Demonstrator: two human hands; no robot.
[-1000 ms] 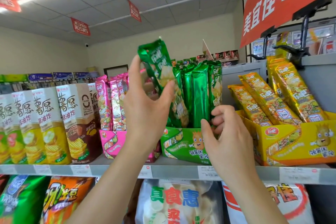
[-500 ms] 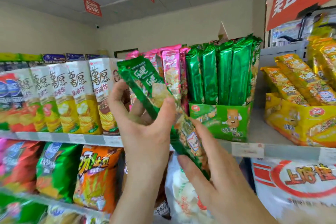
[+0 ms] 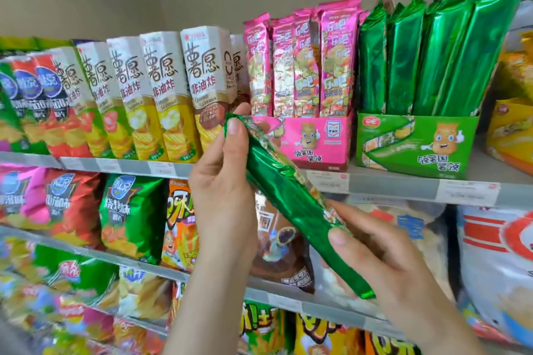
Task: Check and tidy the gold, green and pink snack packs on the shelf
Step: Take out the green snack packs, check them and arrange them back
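A long green snack pack (image 3: 291,199) lies tilted between both hands in front of the shelf, its plain foil side toward me. My left hand (image 3: 225,181) grips its upper end with the thumb on top. My right hand (image 3: 383,256) grips its lower end. On the top shelf, pink packs (image 3: 302,63) stand upright in a pink display box (image 3: 317,138). To their right, green packs (image 3: 427,57) stand in a green display box (image 3: 415,144). A gold display box (image 3: 510,130) shows at the right edge, mostly cut off.
Tall white and yellow chip cartons (image 3: 161,95) fill the top shelf left of the pink box. The shelf edge (image 3: 403,184) carries price labels. Lower shelves hold bags of chips (image 3: 129,216) in green, red and orange, and large white bags (image 3: 496,268) at the right.
The held green pack has come lower and turned from its printed face to its plain foil side. My right hand's grip shifted to its lower end. The view swung left and down.
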